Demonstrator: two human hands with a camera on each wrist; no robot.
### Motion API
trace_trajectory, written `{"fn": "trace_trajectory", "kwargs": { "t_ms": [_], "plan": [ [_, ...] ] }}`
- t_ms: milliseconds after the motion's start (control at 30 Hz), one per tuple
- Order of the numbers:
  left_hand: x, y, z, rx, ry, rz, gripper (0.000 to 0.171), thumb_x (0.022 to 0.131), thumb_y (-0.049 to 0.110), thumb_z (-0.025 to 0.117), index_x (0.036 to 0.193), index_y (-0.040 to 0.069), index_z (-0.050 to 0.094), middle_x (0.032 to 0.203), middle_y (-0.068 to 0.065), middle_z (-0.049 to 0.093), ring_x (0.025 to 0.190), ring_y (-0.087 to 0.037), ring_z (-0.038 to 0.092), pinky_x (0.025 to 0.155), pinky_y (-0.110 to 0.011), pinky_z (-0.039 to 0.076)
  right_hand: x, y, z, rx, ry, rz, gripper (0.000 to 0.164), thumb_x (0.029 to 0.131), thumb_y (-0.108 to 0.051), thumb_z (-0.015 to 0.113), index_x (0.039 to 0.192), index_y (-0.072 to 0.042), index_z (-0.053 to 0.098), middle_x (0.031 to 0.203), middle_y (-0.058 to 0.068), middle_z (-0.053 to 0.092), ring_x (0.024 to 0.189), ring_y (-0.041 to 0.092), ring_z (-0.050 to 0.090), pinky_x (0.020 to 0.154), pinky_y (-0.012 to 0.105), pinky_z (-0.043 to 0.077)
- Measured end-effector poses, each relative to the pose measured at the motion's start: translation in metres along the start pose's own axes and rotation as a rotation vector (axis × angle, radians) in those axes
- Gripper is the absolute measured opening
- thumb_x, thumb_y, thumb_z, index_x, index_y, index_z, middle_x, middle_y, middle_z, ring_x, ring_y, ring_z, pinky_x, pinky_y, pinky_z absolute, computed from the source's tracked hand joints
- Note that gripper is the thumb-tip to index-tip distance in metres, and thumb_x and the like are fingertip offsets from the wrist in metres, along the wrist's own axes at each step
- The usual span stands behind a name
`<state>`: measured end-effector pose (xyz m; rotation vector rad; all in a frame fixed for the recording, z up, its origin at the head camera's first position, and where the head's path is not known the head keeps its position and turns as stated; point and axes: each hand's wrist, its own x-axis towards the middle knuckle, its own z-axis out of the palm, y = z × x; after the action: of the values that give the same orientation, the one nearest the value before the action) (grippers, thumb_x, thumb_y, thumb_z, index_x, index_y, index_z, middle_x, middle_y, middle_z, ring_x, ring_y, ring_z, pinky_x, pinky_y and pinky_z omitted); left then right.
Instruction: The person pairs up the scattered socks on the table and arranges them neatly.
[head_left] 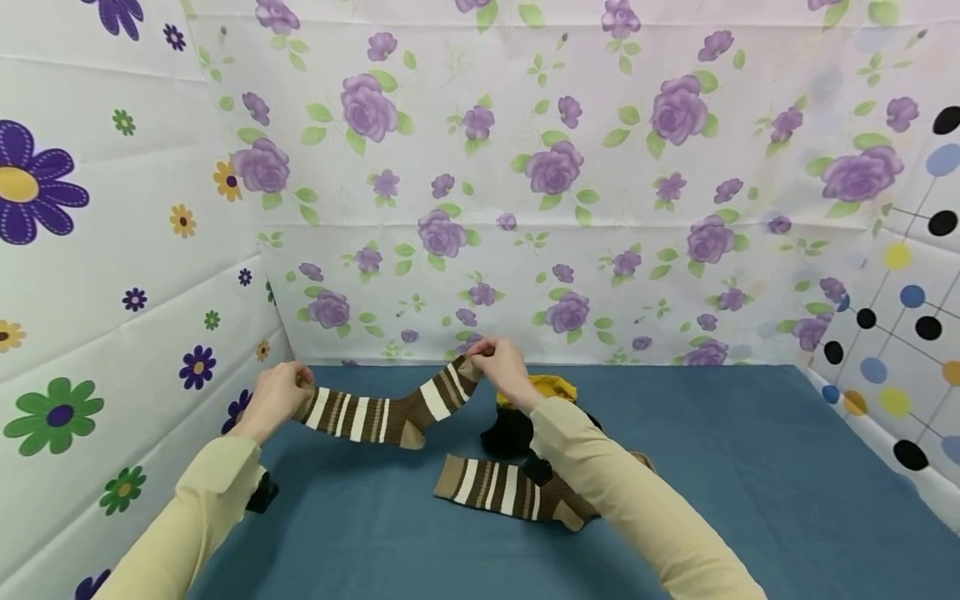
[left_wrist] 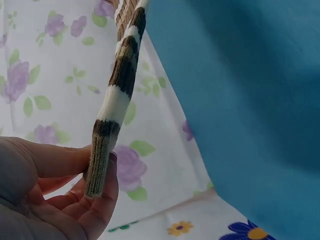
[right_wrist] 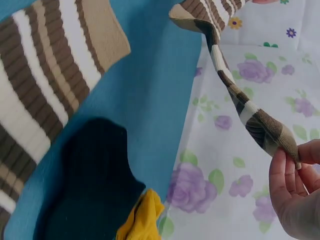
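A brown sock with white and tan stripes (head_left: 371, 418) hangs stretched between both hands above the blue table, sagging at its tan heel. My left hand (head_left: 279, 396) pinches the tan cuff between thumb and fingers, which the left wrist view shows closely. At the other end my right hand (head_left: 504, 367) pinches the tan toe, with the thumb against the fingertips in the right wrist view. Below the right forearm lies a matching striped sock (head_left: 495, 487), its foot partly hidden by the sleeve.
Behind the right wrist lie a black cloth item (head_left: 507, 433) and a yellow one (head_left: 553, 387), partly covered by the arm. The blue tabletop (head_left: 750, 467) is bordered by a flowered sheet (head_left: 465, 208) at the back and patterned sheets on both sides.
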<state>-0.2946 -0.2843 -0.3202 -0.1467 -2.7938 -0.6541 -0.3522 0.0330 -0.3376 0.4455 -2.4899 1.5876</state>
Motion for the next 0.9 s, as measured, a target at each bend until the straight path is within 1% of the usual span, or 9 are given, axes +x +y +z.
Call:
{"fn": "trace_trajectory", "kwargs": {
  "t_ms": [133,233,333,467,733,800,900],
  "plan": [
    [0.002,0.010,0.003,-0.012,-0.002,0.009,0.012,0.080,-0.008,0.054,0.090,-0.010,0.059,0.080,-0.019,0.058,0.068,-0.031,0.053,0.056,-0.041,0.043,0.001,0.003,-0.009,0.019,0.003,0.036,0.009,0.089,-0.005,0.056,0.091,-0.001,0.064,0.083,0.006,0.059,0.070,0.019,0.055,0.060,0.029,0.047],
    [0.003,0.016,0.006,-0.018,-0.004,0.012,0.013,0.080,-0.008,0.054,0.091,-0.010,0.060,0.082,-0.020,0.058,0.071,-0.033,0.054,0.058,-0.042,0.044,0.001,0.007,-0.016,0.037,0.001,0.060,0.010,0.088,-0.004,0.056,0.091,0.000,0.065,0.083,0.006,0.059,0.072,0.020,0.056,0.060,0.029,0.048],
    [0.004,0.021,0.009,-0.025,-0.007,0.005,0.011,0.081,-0.007,0.054,0.091,-0.010,0.060,0.081,-0.019,0.058,0.072,-0.033,0.054,0.060,-0.043,0.044,0.000,0.009,-0.023,0.052,0.004,0.069,0.010,0.088,-0.003,0.056,0.092,0.000,0.065,0.084,0.007,0.059,0.073,0.021,0.056,0.061,0.030,0.049],
    [0.006,0.028,0.012,-0.059,-0.020,-0.011,0.011,0.082,-0.006,0.055,0.091,-0.009,0.059,0.082,-0.019,0.058,0.071,-0.031,0.054,0.059,-0.042,0.044,-0.001,0.014,-0.034,0.047,0.018,0.077,0.010,0.088,-0.003,0.057,0.092,0.000,0.065,0.083,0.008,0.059,0.073,0.022,0.056,0.061,0.031,0.050],
    [0.011,0.037,0.019,-0.109,-0.042,-0.011,0.011,0.083,-0.004,0.059,0.093,-0.008,0.060,0.083,-0.017,0.057,0.076,-0.031,0.053,0.063,-0.043,0.044,-0.005,0.022,-0.060,0.057,0.027,0.121,0.011,0.088,-0.006,0.058,0.093,0.001,0.065,0.085,0.010,0.059,0.076,0.023,0.057,0.064,0.030,0.050],
    [0.012,0.039,0.022,-0.123,-0.050,-0.003,0.011,0.083,-0.004,0.059,0.093,-0.008,0.061,0.083,-0.016,0.057,0.075,-0.030,0.053,0.062,-0.042,0.044,-0.007,0.025,-0.068,0.063,0.024,0.123,0.012,0.088,-0.005,0.058,0.094,0.002,0.065,0.086,0.011,0.059,0.077,0.024,0.057,0.064,0.031,0.050],
    [0.014,0.043,0.025,-0.148,-0.062,0.010,0.012,0.084,-0.003,0.059,0.094,-0.008,0.061,0.082,-0.015,0.058,0.075,-0.030,0.053,0.062,-0.042,0.044,-0.008,0.029,-0.080,0.073,0.041,0.129,0.012,0.087,-0.004,0.058,0.095,0.004,0.064,0.086,0.012,0.059,0.077,0.024,0.057,0.066,0.034,0.050]
  ]
}}
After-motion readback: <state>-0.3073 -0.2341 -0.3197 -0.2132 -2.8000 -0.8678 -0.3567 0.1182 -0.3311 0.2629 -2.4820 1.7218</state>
